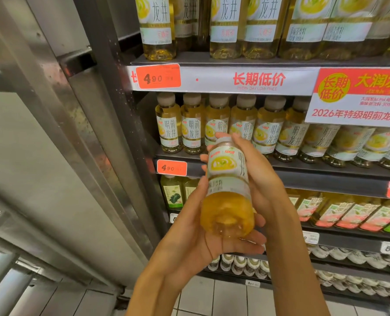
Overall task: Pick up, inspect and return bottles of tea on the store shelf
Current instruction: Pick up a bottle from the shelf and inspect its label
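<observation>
Both hands cradle one smooth, rounded bottle (amber tea).

Bright even store light, soft shadows under shelves, glare streaks on steel pillar left, wide-angle bending at edges, slight blur far right.

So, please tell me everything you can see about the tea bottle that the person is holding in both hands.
The tea bottle is clear plastic, filled with yellow-gold tea, with a pale cap and a white label showing a yellow-green picture, red logo and dark characters. It is tilted, base toward the camera, cap toward the shelf. The left hand holds its base from below; the right hand grips its upper part, fingers round the neck. It is in front of the shelf row of like bottles.
</observation>
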Available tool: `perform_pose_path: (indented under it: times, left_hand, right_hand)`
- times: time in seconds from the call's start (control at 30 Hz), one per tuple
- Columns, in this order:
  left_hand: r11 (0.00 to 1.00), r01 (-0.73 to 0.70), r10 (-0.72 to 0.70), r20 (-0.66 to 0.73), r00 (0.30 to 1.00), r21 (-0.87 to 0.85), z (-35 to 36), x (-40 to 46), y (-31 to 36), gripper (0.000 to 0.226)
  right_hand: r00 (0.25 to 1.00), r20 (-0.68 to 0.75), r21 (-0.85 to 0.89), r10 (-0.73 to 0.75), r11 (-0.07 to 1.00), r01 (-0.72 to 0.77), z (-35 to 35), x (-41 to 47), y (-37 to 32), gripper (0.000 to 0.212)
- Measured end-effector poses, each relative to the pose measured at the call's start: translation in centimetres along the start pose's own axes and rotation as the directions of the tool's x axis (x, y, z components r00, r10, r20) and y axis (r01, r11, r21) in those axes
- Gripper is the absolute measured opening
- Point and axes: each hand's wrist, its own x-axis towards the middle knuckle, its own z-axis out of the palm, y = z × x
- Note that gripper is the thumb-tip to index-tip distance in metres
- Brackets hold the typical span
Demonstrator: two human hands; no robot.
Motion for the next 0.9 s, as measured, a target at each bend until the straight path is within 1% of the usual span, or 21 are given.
perform_pose_path:
  times: [0.03, 0.07, 0.1, 0.17, 0.2, 0.23, 0.27, 0.3, 0.33, 0.37, 0.43, 0.5, 0.57, 0.67, 0.77, 0.83, 0.9]
  left_hand:
    - [1.0, 0.002, -0.002, 0.018, 1.0, 0.001, 0.3, 0.0, 0.1, 0.065]
    - [1.0, 0.002, -0.003, 0.023, 1.0, 0.01, 0.6, -0.1, 0.2, 0.064]
    - [1.0, 0.004, -0.004, 0.025, 1.0, 0.021, 0.8, 0.0, 0.2, 0.062]
    - [0.999, 0.011, -0.012, 0.026, 1.0, 0.032, 0.9, 0.0, 0.2, 0.059]
    - [1.0, 0.016, -0.016, 0.025, 1.0, 0.026, 0.9, 0.0, 0.3, 0.059]
    - [1.0, 0.021, -0.022, 0.025, 0.999, 0.018, 0.9, -0.1, 0.3, 0.059]
    - [1.0, 0.026, -0.027, 0.023, 0.999, 0.015, 0.9, -0.1, 0.4, 0.058]
    - [0.999, 0.031, -0.031, 0.017, 0.999, 0.024, 0.8, -0.1, 0.5, 0.058]
    - [0.998, 0.036, -0.036, 0.001, 0.999, 0.049, 0.8, -0.1, 0.5, 0.056]
    - [0.995, 0.043, -0.04, -0.031, 0.999, 0.088, 0.8, -0.1, 0.5, 0.054]
    - [0.978, 0.053, -0.024, -0.143, 0.989, 0.201, 0.5, 0.0, 0.4, 0.051]
    - [0.945, 0.05, 0.033, -0.245, 0.969, 0.324, 0.0, 0.1, 0.2, 0.055]
    - [0.91, 0.047, 0.077, -0.281, 0.957, 0.411, -0.5, 0.1, 0.2, 0.057]
    - [0.88, 0.027, 0.126, -0.288, 0.949, 0.474, -0.8, 0.1, 0.0, 0.053]
    - [0.837, -0.001, 0.193, -0.294, 0.936, 0.547, -1.2, 0.1, -0.4, 0.055]
    - [0.816, -0.03, 0.236, -0.285, 0.929, 0.577, -1.4, 0.1, -0.4, 0.054]
    - [0.779, -0.057, 0.291, -0.279, 0.915, 0.624, -1.7, 0.2, -0.2, 0.05]
  right_hand:
    - [0.997, -0.024, 0.039, 0.07, 0.997, -0.069, 0.1, 0.3, 0.2, 0.029]
    - [0.99, -0.075, 0.035, 0.121, 0.992, -0.119, 0.3, 0.9, 0.6, 0.03]
    - [0.979, -0.145, -0.012, 0.143, 0.989, -0.146, 0.6, 1.4, 1.2, 0.031]
    - [0.986, -0.167, -0.082, 0.024, 0.996, -0.038, 0.3, 1.9, 2.6, 0.034]
    - [0.986, -0.169, -0.119, 0.006, 0.993, -0.027, 0.1, 2.2, 2.8, 0.035]
    - [0.981, -0.188, -0.124, 0.044, 0.99, -0.068, 0.1, 2.5, 2.6, 0.035]
    - [0.974, -0.205, -0.081, 0.097, 0.99, -0.116, 0.3, 2.3, 2.1, 0.032]
    - [0.972, -0.193, -0.013, 0.136, 0.99, -0.141, 0.3, 1.7, 1.3, 0.027]
    - [0.982, -0.147, 0.038, 0.122, 0.992, -0.118, 0.1, 0.9, 0.6, 0.024]
    - [0.989, -0.122, 0.037, 0.081, 0.996, -0.077, 0.0, 0.2, -0.1, 0.023]
    - [0.993, -0.103, -0.068, -0.064, 0.996, 0.057, -0.2, -0.4, -0.7, 0.021]
    - [0.976, -0.083, -0.166, -0.203, 0.968, 0.187, 0.2, -0.6, -0.8, 0.018]
    - [0.962, -0.061, -0.226, -0.267, 0.942, 0.248, 0.3, -0.9, -0.8, 0.018]
    - [0.958, -0.065, -0.259, -0.279, 0.932, 0.254, 0.5, -1.1, -0.9, 0.018]
    - [0.969, -0.091, -0.341, -0.23, 0.922, 0.186, 0.7, -1.2, -0.8, 0.024]
    - [0.975, -0.064, -0.361, -0.21, 0.916, 0.174, 0.7, -1.4, -0.8, 0.031]
    - [0.976, 0.008, -0.305, -0.219, 0.929, 0.211, 0.6, -1.8, -0.9, 0.039]
